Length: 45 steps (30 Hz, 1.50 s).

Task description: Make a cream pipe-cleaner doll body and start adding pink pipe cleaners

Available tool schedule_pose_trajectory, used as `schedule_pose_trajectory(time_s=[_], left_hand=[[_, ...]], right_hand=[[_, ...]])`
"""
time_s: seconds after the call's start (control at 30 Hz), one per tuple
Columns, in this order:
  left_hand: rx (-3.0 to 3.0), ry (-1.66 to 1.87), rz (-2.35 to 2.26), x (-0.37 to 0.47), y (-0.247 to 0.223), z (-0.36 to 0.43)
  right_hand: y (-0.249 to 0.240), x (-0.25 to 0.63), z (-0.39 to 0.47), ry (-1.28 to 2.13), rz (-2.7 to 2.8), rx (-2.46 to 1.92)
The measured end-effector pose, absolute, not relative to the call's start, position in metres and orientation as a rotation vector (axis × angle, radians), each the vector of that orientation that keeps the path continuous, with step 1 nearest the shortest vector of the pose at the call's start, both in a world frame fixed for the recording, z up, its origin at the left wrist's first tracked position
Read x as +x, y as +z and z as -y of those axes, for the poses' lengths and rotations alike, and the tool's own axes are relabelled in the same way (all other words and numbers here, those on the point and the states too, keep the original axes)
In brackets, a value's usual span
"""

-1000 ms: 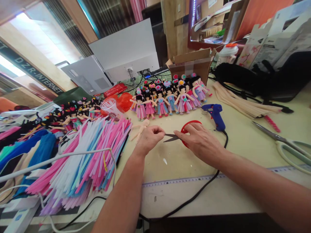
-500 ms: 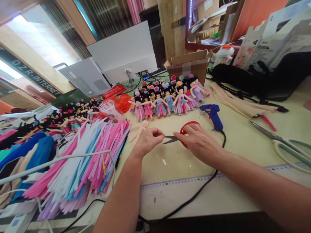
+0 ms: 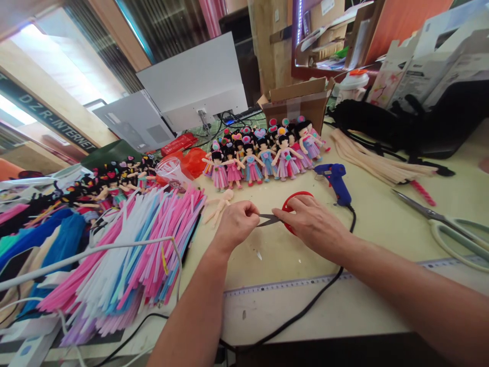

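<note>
Left grip (image 3: 241, 221): shifted slightly toward 3 o'clock since half second ago, curled in more, now closer to red-handled scissors (image 3: 275, 219). Right grip (image 3: 315, 216): eased very slightly toward 9 o'clock, scissors with it. Since first picture: scene slid toward 9 o'clock; blurred pinkish shape (image 3: 484, 164) come in at 3 o'clock edge.

On the dark sign (image 3: 57, 121) beyond the table's (image 3: 271, 267) far left corner, "DZR-INTERNET" is spelled in pale letters. The numbers on the measuring strip (image 3: 286, 284) along the near edge and the print on the far right cartons (image 3: 410, 66) cannot be made out.
</note>
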<state>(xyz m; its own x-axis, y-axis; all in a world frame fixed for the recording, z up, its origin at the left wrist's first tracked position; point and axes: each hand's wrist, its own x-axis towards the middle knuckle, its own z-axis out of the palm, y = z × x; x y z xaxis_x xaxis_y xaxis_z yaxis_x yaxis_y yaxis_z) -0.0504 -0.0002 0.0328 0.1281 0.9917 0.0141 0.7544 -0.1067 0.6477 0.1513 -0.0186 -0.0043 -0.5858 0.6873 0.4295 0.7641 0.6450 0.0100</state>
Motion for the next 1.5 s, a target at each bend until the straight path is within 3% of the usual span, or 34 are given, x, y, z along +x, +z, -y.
schedule_pose_trajectory(time_s=[0.57, 1.03, 1.27, 1.5], left_hand=[[2.142, 0.603, -1.65, -0.056, 0.036, 0.003], [1.654, 0.553, -1.405, -0.073, 0.033, -0.01], [1.337, 0.738, -1.311, -0.065, 0.029, -0.013], [1.793, 0.813, -1.65, -0.056, 0.034, -0.002]], right_hand=[[-0.005, 0.153, 0.017, -0.253, 2.49, -1.105], [0.0, 0.162, 0.01, -0.227, 2.54, -1.032], [-0.001, 0.169, 0.004, -0.174, 2.477, -1.03], [-0.003, 0.165, 0.005, -0.039, 2.431, -1.105]])
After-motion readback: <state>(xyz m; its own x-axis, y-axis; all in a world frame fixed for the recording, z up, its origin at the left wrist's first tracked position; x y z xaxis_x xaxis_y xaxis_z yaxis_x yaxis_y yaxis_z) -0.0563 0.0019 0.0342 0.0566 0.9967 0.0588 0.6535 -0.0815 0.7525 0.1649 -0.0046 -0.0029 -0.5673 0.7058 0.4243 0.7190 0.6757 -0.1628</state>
